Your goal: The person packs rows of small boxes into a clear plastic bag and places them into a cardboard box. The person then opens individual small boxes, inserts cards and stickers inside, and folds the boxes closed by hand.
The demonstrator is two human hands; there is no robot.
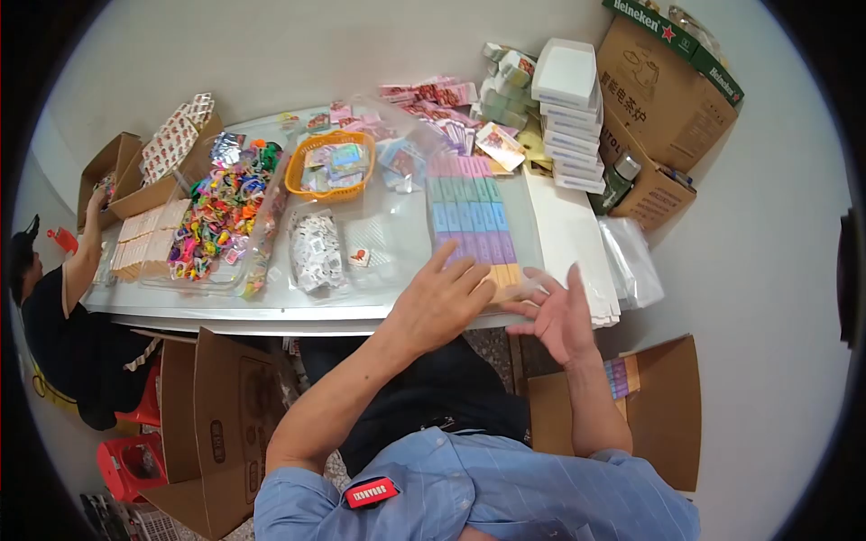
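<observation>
A flat pack of small boxes in pink, green, blue, purple and orange rows (471, 207) lies near the table's front edge, with clear plastic about it. My left hand (442, 302) is over its lower left corner, fingers apart and slightly bent. At the lower right corner, my right hand (557, 317) is turned partly palm up with its fingers spread. Thin clear plastic shows between the two hands; whether either hand grips it is hard to make out.
Left on the table are colourful small items (225, 212), an orange basket (293, 171) and white packets (317, 252). White trays (570, 117) stand behind white sheets (573, 243). Open cartons (667, 406) flank my lap. Another person (68, 334) sits far left.
</observation>
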